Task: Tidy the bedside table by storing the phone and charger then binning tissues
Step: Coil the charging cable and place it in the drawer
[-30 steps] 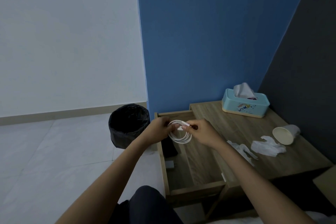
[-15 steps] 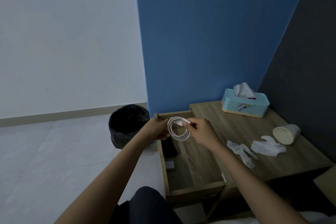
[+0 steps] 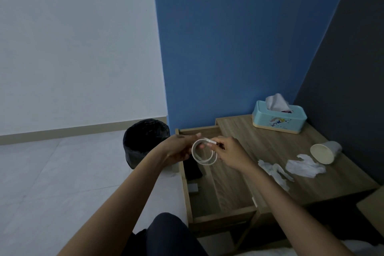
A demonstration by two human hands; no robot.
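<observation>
White charger cable (image 3: pixel 204 153), wound into a small round coil of several loops, hung in the air between both hands above the open wooden drawer (image 3: pixel 220 197) of the bedside table (image 3: pixel 270 145). No brand or readable writing showed anywhere; the only marking was a small cartoon rainbow print on the side of the pale blue tissue box (image 3: pixel 279 117), from which a white tissue stuck up.

In the head view, the left hand (image 3: pixel 178 149) pinched the coil's left side between thumb and fingers, while the right hand (image 3: pixel 227 153) pinched the cable's free end, with its short white plug, at the top of the coil. Inside the drawer lay a dark flat phone (image 3: pixel 193 169) at the left wall, with a small grey charger block (image 3: pixel 193 188) just in front of it. On the tabletop, two crumpled white tissues (image 3: pixel 304 166) lay near a tipped-over paper cup (image 3: pixel 325 153). A black-lined round bin (image 3: pixel 145 141) stood on the floor beside the table.
</observation>
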